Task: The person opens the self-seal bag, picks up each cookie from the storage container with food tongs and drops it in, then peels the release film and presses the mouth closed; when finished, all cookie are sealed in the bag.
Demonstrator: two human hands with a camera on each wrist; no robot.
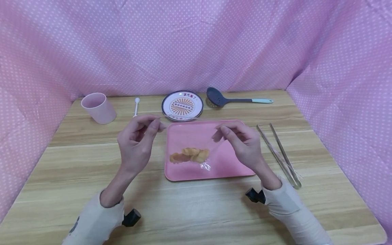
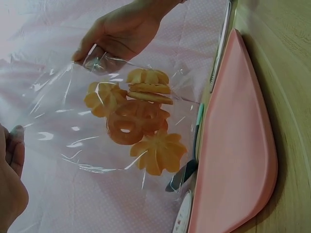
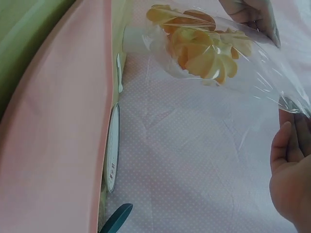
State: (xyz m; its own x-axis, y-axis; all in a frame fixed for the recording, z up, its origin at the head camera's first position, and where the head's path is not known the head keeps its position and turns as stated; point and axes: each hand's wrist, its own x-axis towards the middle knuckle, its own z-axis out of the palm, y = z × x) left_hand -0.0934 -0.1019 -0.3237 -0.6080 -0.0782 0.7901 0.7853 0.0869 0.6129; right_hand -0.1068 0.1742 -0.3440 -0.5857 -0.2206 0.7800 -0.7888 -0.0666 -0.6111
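A clear plastic bag (image 2: 73, 141) is stretched between my two hands above the pink tray (image 1: 235, 166). Inside it lie several yellow flower-shaped cookies (image 2: 158, 150) and a browner one with holes (image 2: 131, 121), gathered toward the bag's bottom. My left hand (image 1: 136, 144) pinches one top corner between thumb and fingers. At the opposite corner my right hand (image 1: 245, 144) pinches the film the same way. In the right wrist view the cookies (image 3: 206, 53) hang in the bag, clear of the tray.
Behind the tray stand a pink cup (image 1: 102, 110), a small white spoon (image 1: 136, 106), a patterned plate (image 1: 182, 106) and a dark slotted ladle (image 1: 218, 98) with a mint handle end. Metal tongs (image 1: 283, 158) lie right of the tray. Pink dotted cloth (image 1: 196, 44) surrounds the table.
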